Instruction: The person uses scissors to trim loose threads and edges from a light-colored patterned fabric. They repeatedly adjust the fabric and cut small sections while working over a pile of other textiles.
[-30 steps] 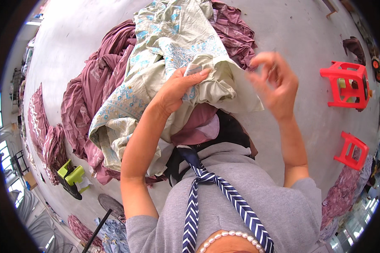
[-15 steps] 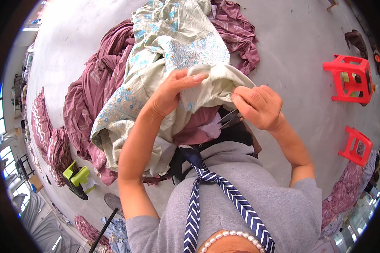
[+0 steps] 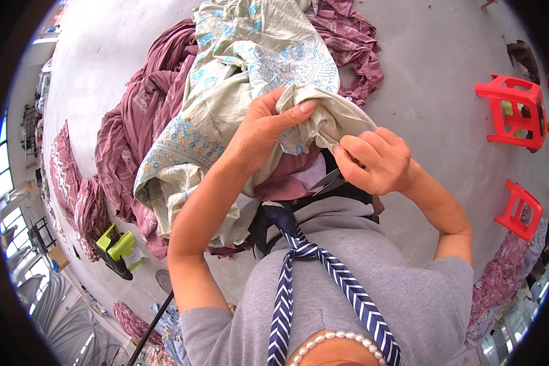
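A long pale green cloth [image 3: 226, 110] with blue and gold flower patterns runs from the far floor to my lap. My left hand [image 3: 265, 125] grips its folded edge, thumb on top. Off to the right, my right hand [image 3: 375, 160] pinches the same edge, and the cloth spans the gap between both hands. Grey scissor blades [image 3: 328, 182] poke out just below my right hand, over my lap; its fingers hide the handles, so I cannot see how the scissors are held. A mauve cloth [image 3: 285, 183] lies on my lap underneath.
Heaps of mauve patterned cloth [image 3: 137, 116] lie on the grey floor to the left, with another mauve heap [image 3: 351, 52] beyond the green cloth. Two red plastic stools [image 3: 511, 113] stand at the right. Low on the left is a lime green stool [image 3: 121, 247].
My left hand has shifted slightly right along the cloth edge, its thumb now further over the fold. My right hand keeps its pinch, and the scissor blades show more clearly.
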A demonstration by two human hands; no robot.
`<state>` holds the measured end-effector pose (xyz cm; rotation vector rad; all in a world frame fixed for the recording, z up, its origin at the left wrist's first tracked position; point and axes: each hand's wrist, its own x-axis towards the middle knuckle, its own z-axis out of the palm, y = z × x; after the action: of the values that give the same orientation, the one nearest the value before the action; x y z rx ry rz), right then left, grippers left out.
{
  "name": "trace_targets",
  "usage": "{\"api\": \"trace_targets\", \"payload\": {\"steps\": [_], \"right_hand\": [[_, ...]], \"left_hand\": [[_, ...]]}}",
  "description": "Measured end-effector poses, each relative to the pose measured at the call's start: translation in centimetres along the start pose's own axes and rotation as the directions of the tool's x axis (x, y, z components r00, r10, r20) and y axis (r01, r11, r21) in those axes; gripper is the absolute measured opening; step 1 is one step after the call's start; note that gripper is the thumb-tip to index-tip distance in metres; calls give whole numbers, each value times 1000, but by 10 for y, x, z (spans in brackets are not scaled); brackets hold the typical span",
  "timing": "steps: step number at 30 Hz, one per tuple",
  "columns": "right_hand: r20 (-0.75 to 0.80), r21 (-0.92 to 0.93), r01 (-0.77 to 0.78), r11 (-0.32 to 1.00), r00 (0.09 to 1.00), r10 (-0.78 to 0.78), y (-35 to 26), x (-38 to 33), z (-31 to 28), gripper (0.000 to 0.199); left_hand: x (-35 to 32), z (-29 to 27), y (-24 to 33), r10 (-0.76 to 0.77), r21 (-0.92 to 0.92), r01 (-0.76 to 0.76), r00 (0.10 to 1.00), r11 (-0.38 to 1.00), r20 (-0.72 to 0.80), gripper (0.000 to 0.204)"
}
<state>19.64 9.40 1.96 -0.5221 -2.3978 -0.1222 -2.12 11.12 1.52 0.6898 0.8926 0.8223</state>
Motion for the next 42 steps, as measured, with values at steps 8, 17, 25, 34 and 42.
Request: {"api": "trace_targets", "payload": {"steps": [8,17,25,34,42], "right_hand": [[-67,1,-56,998,996,56,-8,14,8,13],[-41,45,-88,995,995,89,-17,24,25,15],[-15,173,-145,974,989,150,-35,28,49,23],[-50,210,-182,961,979,197,-42,19,45,29],[-181,307,-343,888,895,409,-34,12,35,34]], "left_hand": [[-9,11,-7,95,-247,-113,992,962,-82,22],[-16,0,-16,261,23,-264,932,964,-252,20],[-75,3,-47,398,348,-240,761,906,-512,18],[-64,10,-44,-65,-386,0,985,923,-157,23],[-42,19,-59,113,-243,-210,926,947,-360,15]]}}
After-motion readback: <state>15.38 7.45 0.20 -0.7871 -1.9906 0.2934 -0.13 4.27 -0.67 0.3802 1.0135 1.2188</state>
